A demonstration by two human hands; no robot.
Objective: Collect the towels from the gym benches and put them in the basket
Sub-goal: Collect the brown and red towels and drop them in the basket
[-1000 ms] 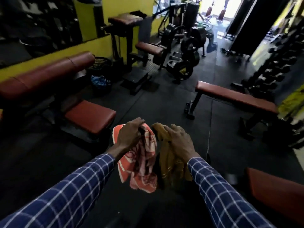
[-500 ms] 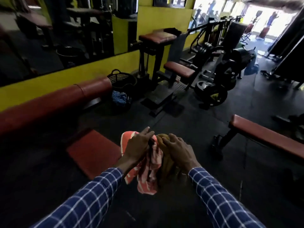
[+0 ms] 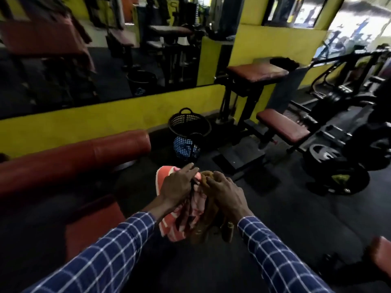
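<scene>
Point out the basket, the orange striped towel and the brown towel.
basket (image 3: 187, 122), head view, on its far inner wall.
orange striped towel (image 3: 163, 176), head view, on its upper left corner.
brown towel (image 3: 206, 179), head view, on its bunched top.

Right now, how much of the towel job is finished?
A blue cloth already lies in the basket. The left hand grips an orange striped towel and the right hand a brown towel; neither is in the basket yet. A dark cloth on the far bench may be another one to fetch.

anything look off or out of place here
One thing: a dark crumpled cloth lies on the far end of the raised maroon padded bench, possibly an uncollected towel. Nothing looks spilled or broken.
</scene>
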